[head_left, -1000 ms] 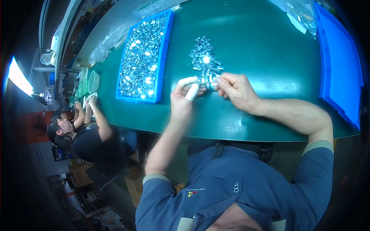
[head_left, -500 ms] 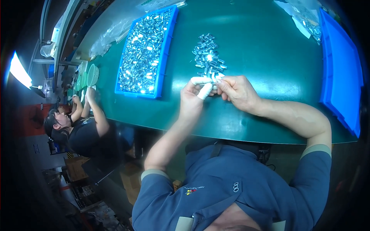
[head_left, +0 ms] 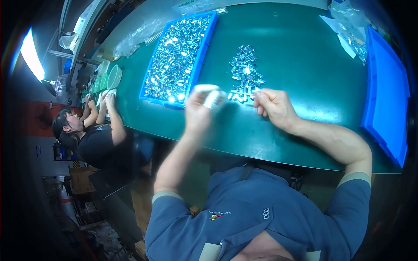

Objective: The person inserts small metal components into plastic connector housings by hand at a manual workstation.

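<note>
My left hand [head_left: 199, 108], with white covers on the thumb and a finger, is in the air beside the near right corner of a blue tray [head_left: 203, 51]. Motion smears its fingers, so their grip is unclear. My right hand [head_left: 275, 108] is at the near end of a loose pile of small shiny metal pieces [head_left: 244, 65], thumb and forefinger pinched together. Whatever is in that pinch is too small to make out. Many similar metal pieces [head_left: 176, 56] fill the tray.
Another blue tray [head_left: 387, 100] lies at the right end of the green table [head_left: 300, 52]. Plastic bags [head_left: 348, 19] with papers are at the far right, more clear bags [head_left: 135, 41] at the far left. A co-worker [head_left: 96, 135] sits at left near green bowls [head_left: 114, 77].
My left hand has moved left, away from the right hand, toward the filled tray. The right hand stays by the pile, its fingers still pinched. The view has shifted slightly.
</note>
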Tool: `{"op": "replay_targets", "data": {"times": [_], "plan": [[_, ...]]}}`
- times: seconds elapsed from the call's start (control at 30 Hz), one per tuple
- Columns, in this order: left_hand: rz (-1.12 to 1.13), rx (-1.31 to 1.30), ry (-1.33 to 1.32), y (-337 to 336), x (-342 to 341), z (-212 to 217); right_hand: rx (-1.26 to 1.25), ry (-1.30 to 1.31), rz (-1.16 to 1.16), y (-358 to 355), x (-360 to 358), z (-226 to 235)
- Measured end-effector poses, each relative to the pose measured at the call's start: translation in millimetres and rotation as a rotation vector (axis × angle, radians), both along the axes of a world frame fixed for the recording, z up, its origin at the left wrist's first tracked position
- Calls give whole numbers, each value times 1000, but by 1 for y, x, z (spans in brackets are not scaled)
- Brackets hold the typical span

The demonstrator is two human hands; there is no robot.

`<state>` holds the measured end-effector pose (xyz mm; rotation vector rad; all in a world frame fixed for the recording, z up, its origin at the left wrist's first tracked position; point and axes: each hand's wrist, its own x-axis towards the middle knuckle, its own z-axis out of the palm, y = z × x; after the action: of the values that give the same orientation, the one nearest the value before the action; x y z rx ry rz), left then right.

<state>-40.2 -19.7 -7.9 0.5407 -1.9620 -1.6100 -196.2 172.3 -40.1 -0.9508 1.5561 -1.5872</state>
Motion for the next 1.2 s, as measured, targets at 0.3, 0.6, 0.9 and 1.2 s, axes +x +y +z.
{"op": "replay_targets", "data": {"times": [0.3, 0.6, 0.9, 1.2], "plan": [[408, -550, -83, -139, 6, 38, 35, 55, -45, -2, -3, -4], [82, -1118, -124, -85, -43, -2, 58, 61, -47, -2, -2, -1], [-102, -1033, -204, -51, -98, -16, 77, -9, -23, -2, -4, 3], [-109, -939, -201, -55, -53, -24, 40, -9, -9, -2, -5, 1]]}}
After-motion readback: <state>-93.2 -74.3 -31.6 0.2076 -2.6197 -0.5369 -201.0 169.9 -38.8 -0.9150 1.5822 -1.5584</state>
